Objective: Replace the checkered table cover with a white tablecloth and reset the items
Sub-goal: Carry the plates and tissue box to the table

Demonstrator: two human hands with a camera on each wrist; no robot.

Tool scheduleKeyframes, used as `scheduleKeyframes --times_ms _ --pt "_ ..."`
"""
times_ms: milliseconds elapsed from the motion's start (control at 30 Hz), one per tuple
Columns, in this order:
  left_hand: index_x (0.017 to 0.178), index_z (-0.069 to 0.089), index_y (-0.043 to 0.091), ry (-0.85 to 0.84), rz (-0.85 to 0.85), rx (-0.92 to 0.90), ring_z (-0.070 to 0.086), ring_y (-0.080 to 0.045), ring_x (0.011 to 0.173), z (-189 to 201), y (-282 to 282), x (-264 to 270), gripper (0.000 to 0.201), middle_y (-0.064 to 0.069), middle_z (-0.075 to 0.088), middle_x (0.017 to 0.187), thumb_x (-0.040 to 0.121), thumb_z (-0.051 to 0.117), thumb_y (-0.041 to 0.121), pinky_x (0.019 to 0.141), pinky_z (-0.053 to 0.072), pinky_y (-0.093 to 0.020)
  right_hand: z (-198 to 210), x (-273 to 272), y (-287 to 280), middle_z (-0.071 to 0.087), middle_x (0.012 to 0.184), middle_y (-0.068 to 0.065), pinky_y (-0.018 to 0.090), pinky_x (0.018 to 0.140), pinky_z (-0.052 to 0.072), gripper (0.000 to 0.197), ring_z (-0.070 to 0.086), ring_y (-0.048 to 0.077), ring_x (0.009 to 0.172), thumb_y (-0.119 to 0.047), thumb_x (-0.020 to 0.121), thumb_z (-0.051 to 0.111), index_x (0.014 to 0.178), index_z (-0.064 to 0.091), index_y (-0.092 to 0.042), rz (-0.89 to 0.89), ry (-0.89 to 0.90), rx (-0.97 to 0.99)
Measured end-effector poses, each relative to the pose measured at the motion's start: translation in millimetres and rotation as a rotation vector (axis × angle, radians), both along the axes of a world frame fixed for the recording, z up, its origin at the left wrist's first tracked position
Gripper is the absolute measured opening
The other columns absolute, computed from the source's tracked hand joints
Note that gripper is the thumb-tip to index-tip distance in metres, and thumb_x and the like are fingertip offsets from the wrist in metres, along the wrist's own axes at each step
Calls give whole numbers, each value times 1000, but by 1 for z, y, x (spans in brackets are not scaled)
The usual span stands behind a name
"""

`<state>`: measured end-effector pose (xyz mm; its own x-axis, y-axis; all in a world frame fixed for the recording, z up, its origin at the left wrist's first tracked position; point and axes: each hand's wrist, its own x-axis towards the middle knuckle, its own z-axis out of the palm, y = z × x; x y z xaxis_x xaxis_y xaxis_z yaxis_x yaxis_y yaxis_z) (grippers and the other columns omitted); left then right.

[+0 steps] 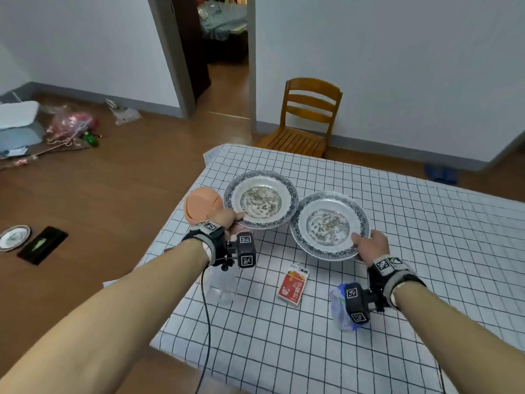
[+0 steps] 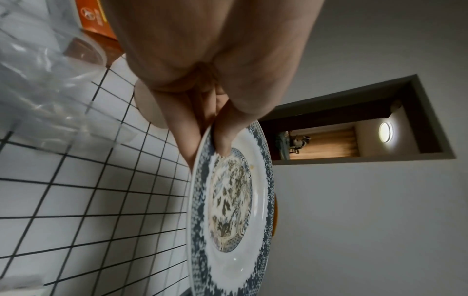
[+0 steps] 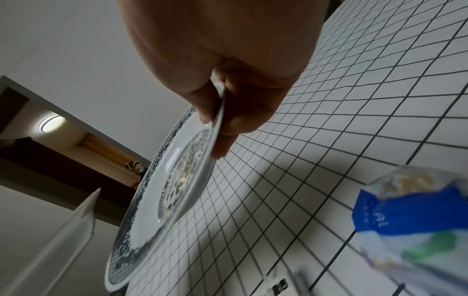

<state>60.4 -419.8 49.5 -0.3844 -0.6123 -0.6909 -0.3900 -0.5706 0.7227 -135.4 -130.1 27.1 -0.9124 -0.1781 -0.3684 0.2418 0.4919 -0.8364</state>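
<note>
The table wears a white cover with a black grid, the checkered cover (image 1: 397, 251). My left hand (image 1: 227, 218) pinches the near rim of a blue-bordered patterned plate (image 1: 261, 203), lifted off the cover; thumb on top, fingers beneath (image 2: 222, 140). My right hand (image 1: 369, 245) pinches the near rim of a second matching plate (image 1: 329, 226), also raised (image 3: 162, 200). An orange bowl-like object (image 1: 200, 204) sits at the table's left edge. A red carton (image 1: 294, 284), a clear glass (image 1: 221, 285) and a blue plastic bag (image 1: 341, 308) lie on the cover.
A wooden chair (image 1: 306, 118) stands beyond the table's far side. On the floor at left lie a small plate (image 1: 14, 237), a dark tray (image 1: 42, 245) and a pile of bags and clutter (image 1: 65, 129). An open doorway (image 1: 224, 52) is behind.
</note>
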Motion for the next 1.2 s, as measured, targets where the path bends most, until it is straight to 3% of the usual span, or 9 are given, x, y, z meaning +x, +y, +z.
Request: scheduleKeyframes --times_ms 100,233,400,467,600,733,900,1000,1200 --pt "88 62 7 64 54 12 66 -28 73 14 -17 42 5 -10 71 65 91 63 3 73 52 -39 27 43 -20 65 99 18 36 66 56 15 64 33 87 -8 91 64 104 62 -3 -33 17 -22" --pt "100 65 -7 123 180 46 72 -35 83 29 -36 123 13 -19 73 73 88 64 -3 90 55 -53 39 103 -57 68 105 24 38 64 58 19 68 37 89 -10 85 66 101 62 -1 -37 7 -35" --pt "87 60 -5 189 432 91 71 -30 60 28 -60 229 7 -20 71 70 87 60 -12 62 62 -43 53 184 -119 60 87 16 13 35 41 14 56 22 64 -7 88 63 97 58 2 14 54 -63" --pt "89 58 -9 209 540 94 68 -32 55 28 -75 273 7 -23 69 75 87 57 -15 46 58 -43 54 210 -152 66 97 19 24 48 52 12 64 30 76 -6 85 63 96 60 -1 14 31 -144" --pt "89 61 -7 163 640 81 71 -28 57 28 -108 360 2 -20 73 90 88 62 -7 79 59 -46 64 264 -224 59 92 16 28 51 48 5 57 27 81 -4 89 59 87 55 -1 79 42 -184" --pt "107 58 -10 132 729 50 68 -18 47 18 -137 441 15 -14 73 93 96 56 0 84 59 -37 59 315 -300 66 93 16 46 71 59 25 61 26 80 -30 67 63 85 65 -12 232 147 -190" --pt "117 57 -8 158 1004 85 72 -32 81 7 -161 526 25 -19 73 100 92 57 -9 86 57 -47 40 393 -395 61 106 18 38 77 48 40 62 33 98 -20 86 60 118 61 4 438 46 -117" --pt "115 56 -6 157 1158 84 72 -32 75 2 -174 574 23 -18 72 93 92 55 -10 90 55 -51 8 434 -454 59 104 14 33 72 38 33 53 28 87 -14 93 57 117 60 7 552 -3 -32" --pt "106 60 -10 120 1413 54 73 -39 82 -9 -195 667 23 -23 73 92 84 60 -16 84 56 -56 -22 527 -539 62 120 17 34 85 40 39 59 35 109 -24 96 58 127 57 0 744 -94 71"
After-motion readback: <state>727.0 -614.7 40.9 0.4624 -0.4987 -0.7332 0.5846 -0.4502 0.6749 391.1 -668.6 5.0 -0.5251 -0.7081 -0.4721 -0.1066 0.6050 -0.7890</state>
